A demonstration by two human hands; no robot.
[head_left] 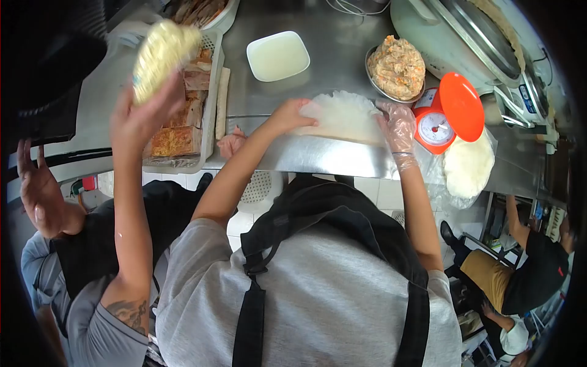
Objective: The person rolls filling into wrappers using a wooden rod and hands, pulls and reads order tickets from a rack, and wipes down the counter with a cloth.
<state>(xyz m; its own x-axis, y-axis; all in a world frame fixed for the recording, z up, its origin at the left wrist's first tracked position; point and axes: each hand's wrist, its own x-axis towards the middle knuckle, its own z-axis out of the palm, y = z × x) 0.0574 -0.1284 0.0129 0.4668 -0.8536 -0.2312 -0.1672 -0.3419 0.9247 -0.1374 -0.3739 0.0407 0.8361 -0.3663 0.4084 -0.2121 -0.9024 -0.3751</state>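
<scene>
A stack of thin, round white wrappers [345, 117] lies at the steel counter's front edge. My bare left hand [292, 116] grips its left side between thumb and fingers. On the right side, my right hand [398, 125], in a clear plastic glove, holds the stack's edge, with the fingers partly hidden. Behind the wrappers stands a square white dish [278, 56] of pale liquid. A bowl of orange-flecked filling [397, 67] is behind my right hand. Just right of that hand is a red dial scale [435, 128] with a tilted red pan [463, 107].
At left, a co-worker's hand [143, 110] holds a pale wrapped bundle [162, 55] over a white crate [211, 122] of meat. More white wrappers [469, 164] lie on plastic at right. A large pot [452, 43] stands behind. Another person [532, 269] is at far right.
</scene>
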